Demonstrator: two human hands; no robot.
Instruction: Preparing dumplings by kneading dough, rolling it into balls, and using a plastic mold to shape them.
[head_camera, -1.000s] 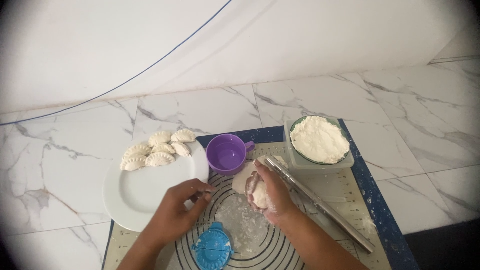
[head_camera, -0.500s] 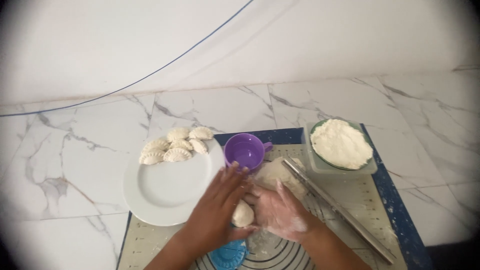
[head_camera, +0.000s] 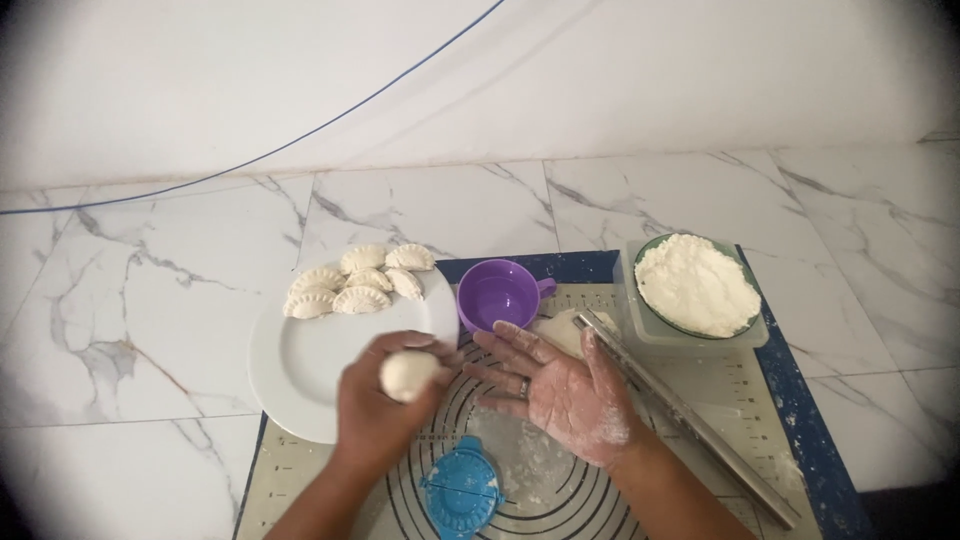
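White dough ball (head_camera: 407, 375) sits pinched in the left hand (head_camera: 385, 410), beside the flour-dusted right hand (head_camera: 565, 390) spread palm-up over the baking mat (head_camera: 720, 385).

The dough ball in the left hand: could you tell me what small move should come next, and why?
Probably set the dough ball into the open right hand. The left hand pinches it just beside that floured, upturned palm, above the baking mat, so rolling it between the hands looks likeliest.
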